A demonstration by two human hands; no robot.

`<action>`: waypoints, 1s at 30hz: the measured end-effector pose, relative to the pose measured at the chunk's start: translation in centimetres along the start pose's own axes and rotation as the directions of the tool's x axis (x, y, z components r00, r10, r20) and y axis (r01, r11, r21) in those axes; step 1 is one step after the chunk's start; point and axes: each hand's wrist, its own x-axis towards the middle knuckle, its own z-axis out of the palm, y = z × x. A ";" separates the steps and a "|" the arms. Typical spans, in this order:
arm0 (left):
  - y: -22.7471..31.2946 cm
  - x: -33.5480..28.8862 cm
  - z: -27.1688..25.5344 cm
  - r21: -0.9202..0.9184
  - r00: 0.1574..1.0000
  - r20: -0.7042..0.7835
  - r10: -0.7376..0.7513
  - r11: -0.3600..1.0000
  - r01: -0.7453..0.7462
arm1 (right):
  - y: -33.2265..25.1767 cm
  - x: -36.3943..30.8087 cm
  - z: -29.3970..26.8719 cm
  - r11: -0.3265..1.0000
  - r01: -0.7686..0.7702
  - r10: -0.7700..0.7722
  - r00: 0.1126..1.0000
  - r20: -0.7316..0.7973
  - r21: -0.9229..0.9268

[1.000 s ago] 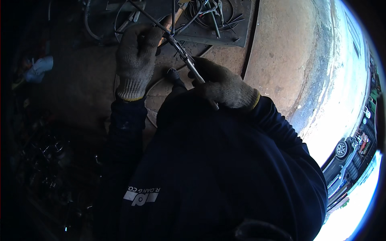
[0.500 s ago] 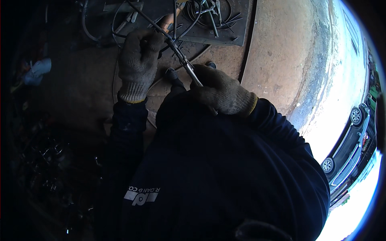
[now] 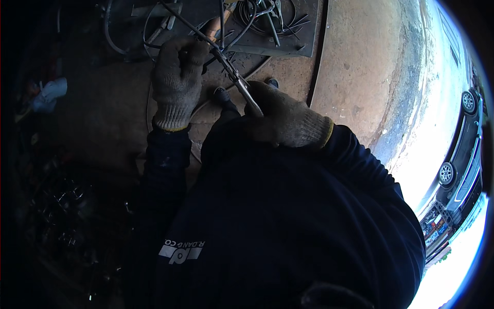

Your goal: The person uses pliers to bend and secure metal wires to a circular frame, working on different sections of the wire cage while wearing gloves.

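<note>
Pliers of grey metal (image 3: 242,88) are sitting clenched in your gloved right hand (image 3: 283,116); your left hand (image 3: 175,82) is seemingly gripping thin dark wire (image 3: 193,26).

Both hands are in knit work gloves, kinda grubby grey-beige, with ribbed cuffs and a thin yellowish trim at the wrist edge: left hand (image 3: 176,82), right hand (image 3: 286,117). Long dark navy sleeves (image 3: 163,170) run up into a matching dark top that fills most of the frame. There's a small pale printed logo (image 3: 183,251) on the fabric lower down.
</note>
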 end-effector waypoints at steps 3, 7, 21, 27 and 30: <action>0.6 -0.1 0.0 -0.042 0.999 0.008 -0.042 0.998 0.043 | 0.8 0.0 0.2 0.995 0.068 -0.068 0.998 -0.003 -0.077; -0.3 -0.1 0.0 0.026 1.000 0.000 0.014 1.000 -0.014 | 2.1 0.5 0.9 0.995 0.099 -0.101 0.993 -0.055 -0.028; -1.0 -0.1 0.2 -0.079 1.000 0.010 -0.015 0.997 0.016 | 1.2 -0.1 0.6 0.992 0.034 -0.032 0.999 -0.021 0.120; -0.7 0.5 0.2 -0.009 0.991 0.012 0.131 0.991 -0.131 | 5.0 2.3 1.0 0.962 0.255 -0.246 0.964 -0.097 0.097; -0.6 0.4 0.2 0.009 0.988 0.018 0.152 0.988 -0.152 | 5.6 2.9 1.2 0.956 0.291 -0.286 0.952 -0.110 0.032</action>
